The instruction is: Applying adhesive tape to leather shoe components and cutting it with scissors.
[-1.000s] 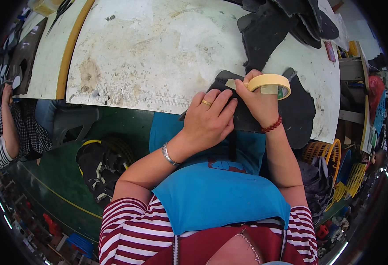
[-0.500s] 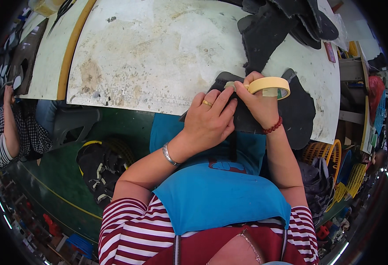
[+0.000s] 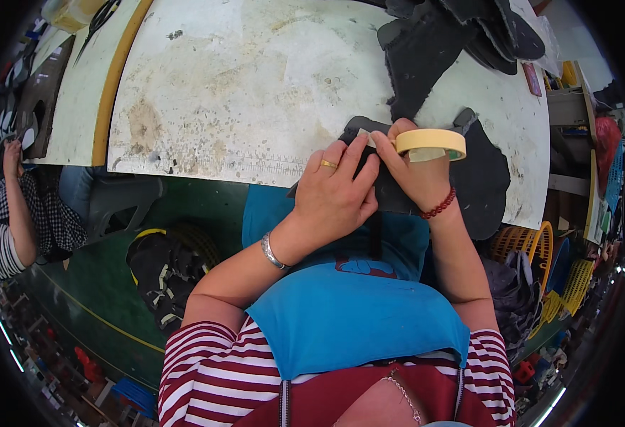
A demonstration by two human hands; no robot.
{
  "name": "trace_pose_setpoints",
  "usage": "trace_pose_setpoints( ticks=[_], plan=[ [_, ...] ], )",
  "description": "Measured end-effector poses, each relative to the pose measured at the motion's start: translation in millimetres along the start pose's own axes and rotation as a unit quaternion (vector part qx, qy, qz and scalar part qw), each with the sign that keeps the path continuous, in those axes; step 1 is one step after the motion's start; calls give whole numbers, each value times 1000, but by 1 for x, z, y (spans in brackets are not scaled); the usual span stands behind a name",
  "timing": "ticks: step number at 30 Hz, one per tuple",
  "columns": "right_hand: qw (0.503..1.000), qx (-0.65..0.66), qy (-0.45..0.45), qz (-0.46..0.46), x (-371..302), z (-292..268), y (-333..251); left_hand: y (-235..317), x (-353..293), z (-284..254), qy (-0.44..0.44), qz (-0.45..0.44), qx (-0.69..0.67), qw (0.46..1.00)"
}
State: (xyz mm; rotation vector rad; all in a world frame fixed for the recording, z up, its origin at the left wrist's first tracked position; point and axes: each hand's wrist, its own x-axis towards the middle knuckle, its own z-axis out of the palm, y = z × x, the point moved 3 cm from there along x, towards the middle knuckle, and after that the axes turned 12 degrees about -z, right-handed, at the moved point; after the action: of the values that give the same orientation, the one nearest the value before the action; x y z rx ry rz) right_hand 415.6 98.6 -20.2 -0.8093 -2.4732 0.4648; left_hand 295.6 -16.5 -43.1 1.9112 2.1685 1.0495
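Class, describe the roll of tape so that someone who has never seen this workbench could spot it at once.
Start at the big, stained white worktable and follow its near edge rightward to the person's two hands. The right hand holds a flat ring of masking tape above a dark fabric piece. It is the only pale yellow ring among black pieces.

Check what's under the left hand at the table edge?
A black piece of material lies under the left hand, on the white table. The right hand holds a tape roll beside it. The hand covers the part beneath.
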Motion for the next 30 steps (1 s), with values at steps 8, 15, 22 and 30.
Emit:
trace_pose_setpoints(
  ticks=[8,15,22,30],
  plan=[
    [947,282,110,107,-21,-12,26,3,2,3,4,1,72,997],
    [988,63,62,-129,-1,-28,19,0,4,4,-1,-19,68,998],
    [976,-121,-21,-177,-19,-52,51,9,6,3,-15,-11,83,996],
    [964,-188,-16,-190,-14,-40,28,-1,25,-8,-105,29,116,987]
  ],
)
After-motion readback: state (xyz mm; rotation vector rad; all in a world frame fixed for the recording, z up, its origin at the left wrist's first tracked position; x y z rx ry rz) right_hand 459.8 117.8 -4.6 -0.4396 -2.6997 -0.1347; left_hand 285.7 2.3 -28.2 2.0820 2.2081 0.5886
